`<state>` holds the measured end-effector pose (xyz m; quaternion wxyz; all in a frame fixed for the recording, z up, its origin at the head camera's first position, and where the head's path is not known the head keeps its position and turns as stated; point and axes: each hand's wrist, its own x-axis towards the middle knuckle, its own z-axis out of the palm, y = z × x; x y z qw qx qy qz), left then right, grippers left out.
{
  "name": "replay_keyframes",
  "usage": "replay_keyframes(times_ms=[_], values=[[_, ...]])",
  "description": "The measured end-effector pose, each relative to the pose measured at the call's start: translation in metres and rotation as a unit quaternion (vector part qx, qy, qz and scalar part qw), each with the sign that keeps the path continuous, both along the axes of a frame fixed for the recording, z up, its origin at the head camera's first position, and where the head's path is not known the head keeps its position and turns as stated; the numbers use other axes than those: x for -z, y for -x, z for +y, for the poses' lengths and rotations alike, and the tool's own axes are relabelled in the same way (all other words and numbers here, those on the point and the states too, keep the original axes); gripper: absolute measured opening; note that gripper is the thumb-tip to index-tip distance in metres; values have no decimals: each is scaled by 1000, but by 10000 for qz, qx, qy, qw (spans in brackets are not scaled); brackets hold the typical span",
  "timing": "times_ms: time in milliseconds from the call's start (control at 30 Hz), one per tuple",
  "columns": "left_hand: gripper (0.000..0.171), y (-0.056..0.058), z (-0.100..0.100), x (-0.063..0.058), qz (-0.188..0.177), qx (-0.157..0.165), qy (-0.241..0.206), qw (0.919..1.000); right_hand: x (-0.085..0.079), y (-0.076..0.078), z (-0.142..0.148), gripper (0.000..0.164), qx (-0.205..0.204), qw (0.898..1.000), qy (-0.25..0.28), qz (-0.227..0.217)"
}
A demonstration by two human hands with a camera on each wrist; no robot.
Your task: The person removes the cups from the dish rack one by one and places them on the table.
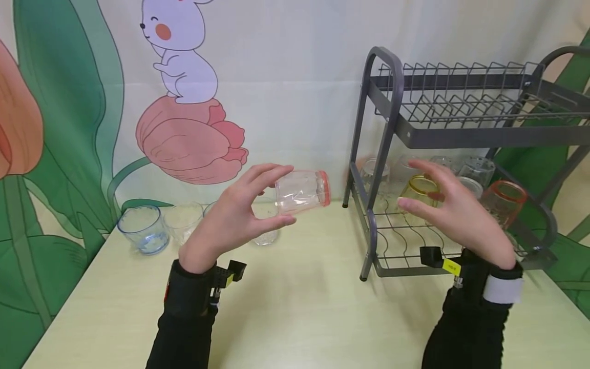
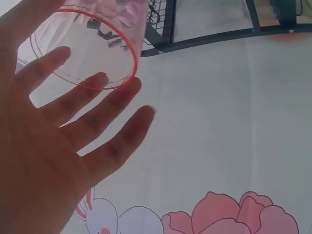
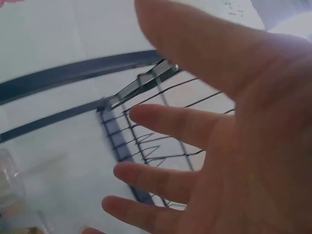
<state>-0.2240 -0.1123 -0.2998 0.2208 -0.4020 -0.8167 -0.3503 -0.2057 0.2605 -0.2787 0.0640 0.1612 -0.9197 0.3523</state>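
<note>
My left hand holds a clear glass with a red tint between thumb and fingers, above the table. The glass lies on its side in the air, its thick red end pointing right and its thin-rimmed mouth towards my palm in the left wrist view. My right hand holds nothing, thumb and fingers spread apart in front of the rack's lower shelf. It overlaps a yellow-rimmed glass there in the head view. To its right, a red-rimmed glass leans on the same shelf.
A dark two-tier dish rack stands at the right, several clear glasses on its lower tier and wire slots above. Along the table's back left are a blue glass, a clear glass and others partly behind my left hand.
</note>
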Motion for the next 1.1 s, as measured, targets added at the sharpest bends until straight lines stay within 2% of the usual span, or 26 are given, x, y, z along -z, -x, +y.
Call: replay_keyframes(times_ms=[233, 433, 567, 833, 1100], values=[[74, 11, -4, 12, -586, -386, 463, 9965, 17, 22, 8, 81, 515, 9978, -361, -194], [72, 20, -2, 22, -943, -506, 553, 9927, 24, 33, 15, 85, 741, 9951, -539, -379], [67, 25, 3, 28, -996, -648, 803, 9897, 30, 39, 19, 84, 862, 9933, -658, -392], [65, 35, 17, 42, -1044, -945, 1523, 9783, 45, 51, 27, 81, 947, 9915, -759, -479], [62, 47, 25, 55, -660, -1330, 2193, 9643, 56, 63, 30, 83, 982, 9914, -614, -615]])
